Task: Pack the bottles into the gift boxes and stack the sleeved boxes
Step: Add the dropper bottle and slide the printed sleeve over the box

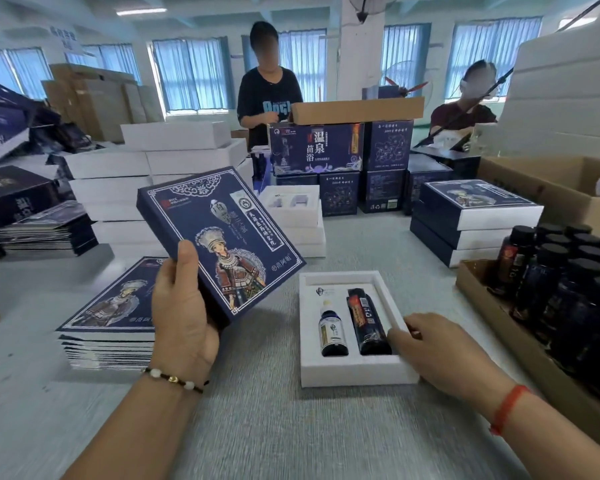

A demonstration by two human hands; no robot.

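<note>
A white gift box lies open on the grey table in front of me. In it lie a small blue bottle on the left and a larger dark bottle on the right. My right hand rests on the box's right rim, fingers touching the foam beside the dark bottle. My left hand grips a dark blue printed sleeve by its lower corner, raised and tilted above the table to the left of the box.
A pile of flat blue sleeves lies at the left. Stacks of white boxes stand behind it. Sleeved boxes are stacked at the right, beside a cardboard tray of dark bottles. Two people work across the table.
</note>
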